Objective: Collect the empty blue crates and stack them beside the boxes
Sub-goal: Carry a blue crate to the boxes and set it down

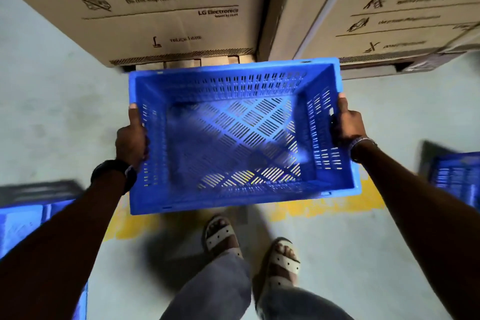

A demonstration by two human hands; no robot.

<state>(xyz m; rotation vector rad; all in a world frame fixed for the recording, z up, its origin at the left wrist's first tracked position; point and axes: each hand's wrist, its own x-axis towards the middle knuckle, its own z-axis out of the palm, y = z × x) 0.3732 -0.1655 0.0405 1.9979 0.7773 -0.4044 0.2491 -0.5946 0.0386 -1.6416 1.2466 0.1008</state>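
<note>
Gripping a blue crate (233, 135) by its two short sides, the person holds it level above the floor (52, 101), open top facing up, its slotted bottom bare and nothing inside. The left hand (131, 140) clamps the left wall: the thumb lies along the outer rim, and the fingers (145, 148) curl round the wall's lower part. The right hand (346, 125) clamps the right wall the same way, thumb up against the rim, fingers (333, 122) wrapped at the handle slot. A dark watch (117, 171) sits on the left wrist, a metal band (362, 143) on the right.

The crate's far edge hangs just in front of two large cardboard boxes (161, 8) that stand side by side, printed with handling symbols; the left one reads "LG Electronics". Whether the crate touches them cannot be told. A worn yellow line (135, 223) runs across the floor under the crate's near edge.

Two more blue crates lie at the frame edges, both blurred: one at lower left (23, 223), partly hidden by the left forearm, one at far right (457, 176). Below the held crate two feet in white sandals (220, 236) stand on the floor, with grey trousers (215, 286) above them
</note>
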